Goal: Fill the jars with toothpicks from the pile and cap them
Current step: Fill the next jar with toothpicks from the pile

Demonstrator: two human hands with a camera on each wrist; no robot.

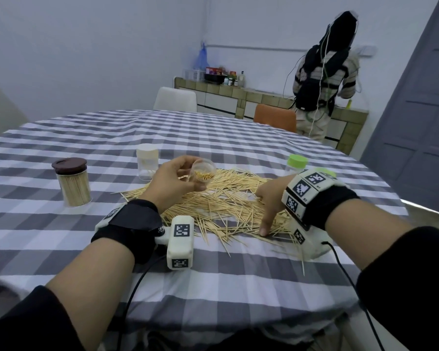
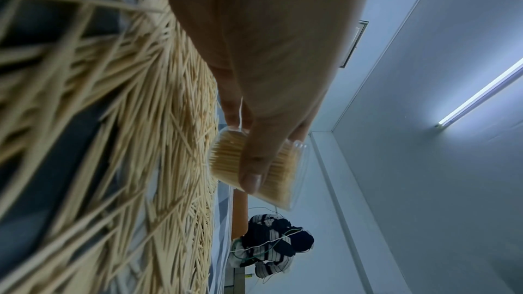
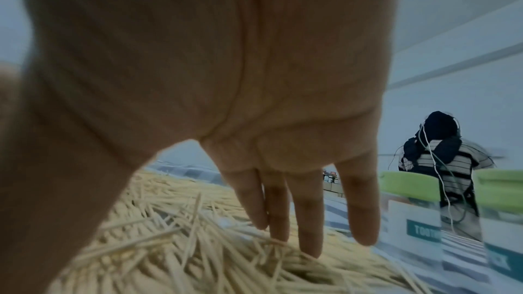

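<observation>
Progress check. One jar looks finished: the brown-lidded jar [image 1: 72,182] stands on the desk [image 1: 213,274] at the left, packed with toothpicks and capped.

In hand: the left hand [image 1: 171,182] is grasping a small clear jar [image 1: 203,174], fingers and thumb curled round its wall, held above the near-left part of the pile and tilted so its open mouth faces the head camera. The left wrist view shows this jar densely packed [image 2: 254,169]; it has no cap on. Judged nearly full, pending a last top-up and capping.

The right hand [image 1: 269,201] has a released grip: fingers straight and spread, tips [image 3: 308,231] resting on the toothpick pile [image 1: 228,206], nothing pinched as far as I can see.

Still to do: a white-lidded jar [image 1: 147,162] behind the left hand appears mostly empty, though the view through its wall is poor. Two green-lidded jars [image 3: 410,209] stand just right of the pile, lids on; their fill cannot be read. The pile remains large and widely scattered over the checked cloth.

Estimate: under halfway.
</observation>
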